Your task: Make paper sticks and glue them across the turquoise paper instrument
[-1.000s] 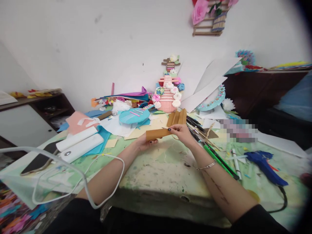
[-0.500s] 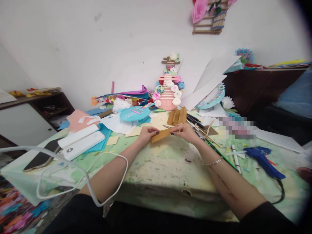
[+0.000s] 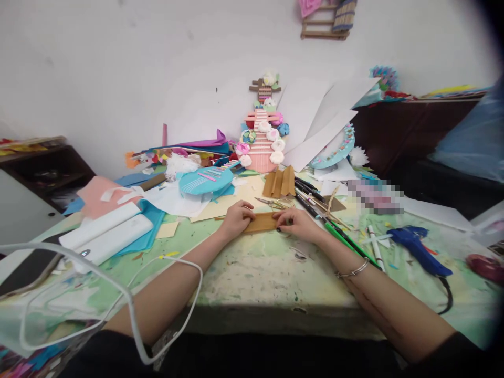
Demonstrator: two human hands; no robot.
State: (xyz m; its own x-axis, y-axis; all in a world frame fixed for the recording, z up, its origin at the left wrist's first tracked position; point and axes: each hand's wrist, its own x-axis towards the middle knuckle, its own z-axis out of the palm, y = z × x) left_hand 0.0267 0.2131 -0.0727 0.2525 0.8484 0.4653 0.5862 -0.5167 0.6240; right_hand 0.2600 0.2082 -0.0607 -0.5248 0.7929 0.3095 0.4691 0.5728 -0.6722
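Observation:
A strip of brown folded paper (image 3: pixel 263 223) lies low over the table between my two hands. My left hand (image 3: pixel 237 218) pinches its left end, fingers curled. At the other end my right hand (image 3: pixel 294 221) has its fingers closed on the strip. Just beyond are scissors (image 3: pixel 275 203) with thin pointed blades, partly behind my right hand. Behind them stands a pleated brown paper piece (image 3: pixel 279 182). Several pens (image 3: pixel 311 191) lie to the right of it.
A blue glue gun (image 3: pixel 419 249) rests at the right beside a white marker (image 3: pixel 377 247). White paper rolls (image 3: pixel 106 231) lie left. A white cable (image 3: pixel 129 299) loops across my left forearm. A blue paper disc (image 3: pixel 207 180) and a flower-covered pink model (image 3: pixel 263 139) stand at the back.
Both hands have lowered the brown paper strip toward the table, and it now lies flatter. The scissors behind show more fully. The view has shifted slightly right and down.

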